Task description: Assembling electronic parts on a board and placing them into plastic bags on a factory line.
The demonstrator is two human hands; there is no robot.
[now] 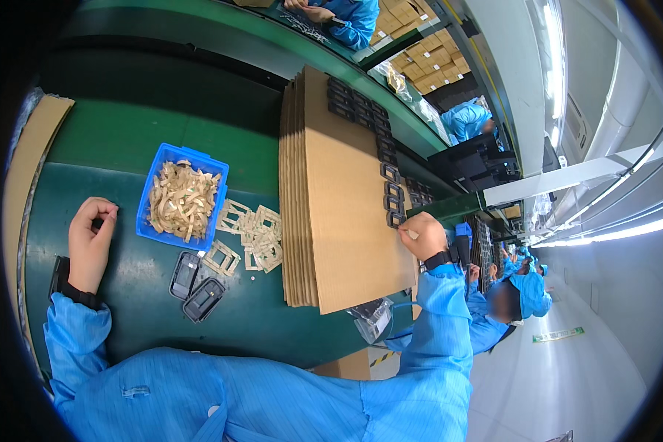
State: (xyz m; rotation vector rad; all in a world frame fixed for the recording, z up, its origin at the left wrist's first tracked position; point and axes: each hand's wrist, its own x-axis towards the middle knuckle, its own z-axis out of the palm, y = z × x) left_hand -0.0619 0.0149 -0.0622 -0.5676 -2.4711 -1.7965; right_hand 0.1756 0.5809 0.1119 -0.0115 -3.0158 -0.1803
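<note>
My right hand point(422, 236) rests on the right edge of the tall stack of brown corrugated cardboard sheets point(346, 214) that stands on the green tabletop point(103, 140), and its grip is pinched together on the lowest piece in the row of small black rectangular frame parts point(390, 188) that runs along that same right edge of the top sheet, from the far corner down to my fingertips. My left hand point(90, 243) lies on the tabletop near its left edge, fingers curled inward with thumb and fingertips meeting; I cannot tell whether anything small is caught in that grip. Just to the right of it sits a blue rectangular plastic bin point(149, 193) heaped with pale tan paper strips point(180, 199). Between the bin and the cardboard stack, a loose scatter of pale tan square paper frames point(254, 232) lies flat on the green surface, some overlapping. Nearer the front edge, just below the bin, two dark grey oblong plastic housings point(195, 287) lie side by side, touching. A crumpled clear plastic bag point(374, 318) sits at the front edge of the tabletop, beside the near corner of the cardboard stack. Both my forearms are in light blue sleeves, with a dark band at each wrist.
</note>
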